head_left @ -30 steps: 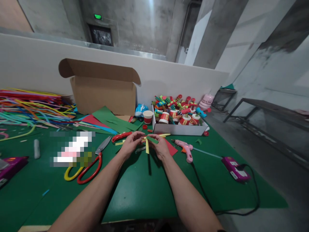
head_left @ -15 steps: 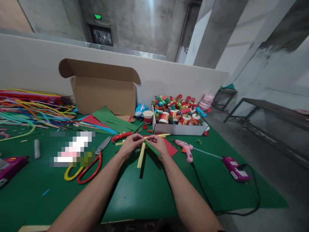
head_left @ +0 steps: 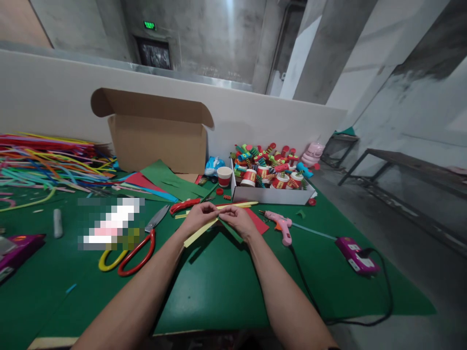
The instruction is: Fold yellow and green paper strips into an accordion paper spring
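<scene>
My left hand [head_left: 200, 218] and my right hand [head_left: 236, 219] meet above the green table, their fingertips pinched together over the joined ends of two paper strips. A yellow paper strip [head_left: 199, 235] slants down to the left below my left hand. Under my right hand a green paper strip [head_left: 229, 230] slopes down to the right, partly hidden by the fingers. What lies exactly between the fingertips is covered. Just behind the hands are more yellow strips [head_left: 248, 204] and a sheet of red paper [head_left: 258, 221].
Scissors [head_left: 136, 253] and a red-handled utility knife [head_left: 185, 206] lie left. A pink glue gun [head_left: 279, 223] with a black cord lies right, near a purple power strip [head_left: 356, 255]. Behind stand a white box [head_left: 272, 195] of paper-cup crafts, a paper cup [head_left: 224, 177] and a cardboard box [head_left: 160, 146].
The yellow strip has swung from pointing toward me to slanting left. The green strip now hangs lower beneath my right hand. Both hands stay pinched in about the same place.
</scene>
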{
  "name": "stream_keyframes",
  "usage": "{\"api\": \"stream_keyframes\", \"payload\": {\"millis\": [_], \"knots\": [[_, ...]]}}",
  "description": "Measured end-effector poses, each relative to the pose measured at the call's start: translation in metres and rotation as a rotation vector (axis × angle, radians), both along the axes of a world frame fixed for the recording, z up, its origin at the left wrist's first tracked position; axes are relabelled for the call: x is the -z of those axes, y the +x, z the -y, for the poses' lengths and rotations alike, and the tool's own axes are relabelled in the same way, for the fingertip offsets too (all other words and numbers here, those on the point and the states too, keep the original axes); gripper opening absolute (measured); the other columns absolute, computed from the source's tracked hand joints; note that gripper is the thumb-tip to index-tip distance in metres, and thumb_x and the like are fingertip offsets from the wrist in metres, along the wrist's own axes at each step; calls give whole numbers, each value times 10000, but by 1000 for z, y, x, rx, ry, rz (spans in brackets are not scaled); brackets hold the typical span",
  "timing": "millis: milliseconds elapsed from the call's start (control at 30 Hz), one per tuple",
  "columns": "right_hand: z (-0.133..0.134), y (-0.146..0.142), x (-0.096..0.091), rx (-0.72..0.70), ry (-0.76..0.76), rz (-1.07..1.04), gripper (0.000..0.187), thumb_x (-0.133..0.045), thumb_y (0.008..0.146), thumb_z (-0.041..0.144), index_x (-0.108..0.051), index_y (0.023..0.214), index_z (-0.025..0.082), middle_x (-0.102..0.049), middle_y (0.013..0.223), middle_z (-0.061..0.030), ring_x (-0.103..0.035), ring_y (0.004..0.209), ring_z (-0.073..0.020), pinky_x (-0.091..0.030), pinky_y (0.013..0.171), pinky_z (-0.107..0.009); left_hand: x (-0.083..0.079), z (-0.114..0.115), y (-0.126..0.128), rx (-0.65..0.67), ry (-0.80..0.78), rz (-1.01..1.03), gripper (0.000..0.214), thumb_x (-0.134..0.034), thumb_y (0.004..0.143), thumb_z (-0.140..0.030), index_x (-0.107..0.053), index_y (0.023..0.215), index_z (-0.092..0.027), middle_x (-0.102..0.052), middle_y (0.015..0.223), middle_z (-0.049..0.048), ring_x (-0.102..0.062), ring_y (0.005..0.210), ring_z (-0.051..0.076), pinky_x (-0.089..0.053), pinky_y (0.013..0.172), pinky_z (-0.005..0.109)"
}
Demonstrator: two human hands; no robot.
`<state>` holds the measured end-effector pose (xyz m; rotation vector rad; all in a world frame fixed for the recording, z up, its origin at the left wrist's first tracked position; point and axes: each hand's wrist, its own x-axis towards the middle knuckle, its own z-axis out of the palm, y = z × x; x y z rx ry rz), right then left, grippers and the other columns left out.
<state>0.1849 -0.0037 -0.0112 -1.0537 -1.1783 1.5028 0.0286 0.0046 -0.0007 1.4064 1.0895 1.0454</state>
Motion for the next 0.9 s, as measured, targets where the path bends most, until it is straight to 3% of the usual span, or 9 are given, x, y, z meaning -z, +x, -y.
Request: {"api": "stream_keyframes", "payload": {"millis": [200, 500, 667, 900], "knots": [[-3, -4, 3, 70, -61, -219, 333, -777, 540, 289, -668, 826, 156, -688, 717, -9, -624, 644, -124, -481, 674, -261, 9, -1, 4, 38, -79, 256, 300, -687, 634, -436, -577, 678, -161, -549, 612, -18, -467, 524, 80, -368, 515, 204], [-8, 3, 5, 160, -159, -488, 249, -779, 547, 190, -639, 753, 192, -649, 651, 40, -580, 592, -81, -468, 607, -197, 5, 4, 8, 78, -99, 239, 283, -746, 580, -360, -603, 717, -158, -536, 584, -25, -448, 490, 70, -352, 483, 204], [-5, 0, 5, 82, -167, -504, 280, -772, 533, 145, -650, 781, 189, -650, 677, 37, -582, 622, -73, -478, 680, -194, 3, 7, 9, 86, -82, 229, 299, -773, 543, -357, -624, 701, -152, -596, 653, 5, -488, 531, 87, -377, 511, 221], [-3, -5, 6, 172, -158, -422, 247, -792, 533, 210, -632, 717, 175, -660, 651, 13, -624, 633, -99, -490, 694, -228, 0, 8, 9, 65, -104, 182, 319, -743, 567, -388, -675, 742, -130, -665, 728, 87, -550, 590, 157, -414, 561, 280]]}}
